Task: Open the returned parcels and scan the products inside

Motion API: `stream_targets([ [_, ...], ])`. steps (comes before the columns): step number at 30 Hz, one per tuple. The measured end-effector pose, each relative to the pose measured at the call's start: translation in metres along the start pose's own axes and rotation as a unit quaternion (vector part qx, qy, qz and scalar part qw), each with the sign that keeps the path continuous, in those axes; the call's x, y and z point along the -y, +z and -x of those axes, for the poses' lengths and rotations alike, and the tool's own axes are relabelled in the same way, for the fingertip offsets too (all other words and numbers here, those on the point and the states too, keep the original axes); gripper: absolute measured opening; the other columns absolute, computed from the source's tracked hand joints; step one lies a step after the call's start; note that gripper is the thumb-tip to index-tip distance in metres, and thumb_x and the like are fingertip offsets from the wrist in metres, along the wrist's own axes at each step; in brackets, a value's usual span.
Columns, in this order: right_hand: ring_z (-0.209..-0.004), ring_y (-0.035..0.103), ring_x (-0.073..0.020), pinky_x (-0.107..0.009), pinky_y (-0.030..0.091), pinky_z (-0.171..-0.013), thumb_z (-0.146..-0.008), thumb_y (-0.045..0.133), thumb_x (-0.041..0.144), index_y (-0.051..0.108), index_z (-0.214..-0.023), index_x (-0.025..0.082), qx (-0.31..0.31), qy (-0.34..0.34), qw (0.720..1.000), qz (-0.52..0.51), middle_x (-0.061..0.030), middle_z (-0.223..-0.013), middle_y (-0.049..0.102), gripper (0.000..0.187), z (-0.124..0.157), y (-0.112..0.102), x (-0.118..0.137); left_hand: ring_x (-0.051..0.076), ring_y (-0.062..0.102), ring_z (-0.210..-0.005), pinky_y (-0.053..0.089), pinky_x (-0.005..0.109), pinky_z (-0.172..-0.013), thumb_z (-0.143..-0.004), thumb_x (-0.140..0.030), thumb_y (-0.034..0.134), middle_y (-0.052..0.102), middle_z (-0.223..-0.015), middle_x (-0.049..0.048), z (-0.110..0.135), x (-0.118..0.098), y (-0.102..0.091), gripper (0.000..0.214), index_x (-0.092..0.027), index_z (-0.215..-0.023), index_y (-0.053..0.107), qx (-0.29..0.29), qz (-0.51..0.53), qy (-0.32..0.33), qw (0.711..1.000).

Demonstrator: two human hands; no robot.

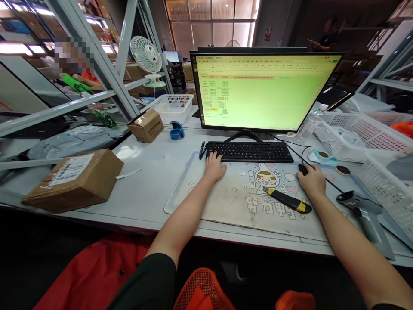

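Note:
My left hand (215, 166) lies on the left end of a black keyboard (250, 151), fingers stretched over its keys. My right hand (311, 180) is wrapped over a black computer mouse (302, 168) on the right part of a printed desk mat (222, 202). Behind the keyboard stands a monitor (258, 94) with a spreadsheet on its screen. Between my forearms a black and yellow utility knife (288, 200) lies on the mat. To the right of my right forearm rests a grey barcode scanner (364, 215). A black pen (202, 150) lies just left of the keyboard.
At the left sit a large cardboard box (75, 178) and a smaller one (146, 126), near a blue tape dispenser (176, 131). White plastic baskets (364, 129) line the right side beside a bottle (311, 122). A fan (146, 54) is on the frame. Other people are in the background.

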State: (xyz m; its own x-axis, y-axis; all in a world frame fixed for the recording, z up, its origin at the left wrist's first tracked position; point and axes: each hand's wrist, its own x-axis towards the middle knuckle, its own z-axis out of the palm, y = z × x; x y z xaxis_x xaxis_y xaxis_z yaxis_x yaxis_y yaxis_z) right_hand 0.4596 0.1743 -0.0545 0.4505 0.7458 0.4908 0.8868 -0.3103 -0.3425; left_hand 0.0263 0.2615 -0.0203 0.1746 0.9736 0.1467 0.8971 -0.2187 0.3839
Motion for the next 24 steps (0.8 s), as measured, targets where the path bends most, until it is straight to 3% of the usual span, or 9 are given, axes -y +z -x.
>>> stream_targets([
  [14,-0.126,0.062,-0.037,-0.051,0.05,-0.114,-0.088,0.053,0.039,0.073,-0.139,0.009,-0.033,-0.027,0.999,-0.012,-0.0216,-0.145,0.063,0.063,-0.0035,0.0055,-0.006,0.035,0.02,-0.169,0.021,0.055,-0.139,-0.099,-0.035,0.06,0.033,-0.178,0.0147,-0.001,0.0019,0.0029,0.065,-0.017,-0.16,0.051,-0.002,0.001,0.001,1.0],
  [24,-0.121,0.063,-0.0356,-0.049,0.051,-0.111,-0.085,0.057,0.039,0.076,-0.134,0.013,-0.006,-0.03,1.0,-0.007,-0.0191,-0.138,0.067,0.058,-0.0042,0.0082,-0.0085,0.035,0.019,-0.17,0.019,0.055,-0.139,-0.099,-0.036,0.059,0.031,-0.179,0.0151,-0.0004,0.0024,0.0012,0.066,-0.015,-0.161,0.05,0.006,0.005,0.001,1.0],
])
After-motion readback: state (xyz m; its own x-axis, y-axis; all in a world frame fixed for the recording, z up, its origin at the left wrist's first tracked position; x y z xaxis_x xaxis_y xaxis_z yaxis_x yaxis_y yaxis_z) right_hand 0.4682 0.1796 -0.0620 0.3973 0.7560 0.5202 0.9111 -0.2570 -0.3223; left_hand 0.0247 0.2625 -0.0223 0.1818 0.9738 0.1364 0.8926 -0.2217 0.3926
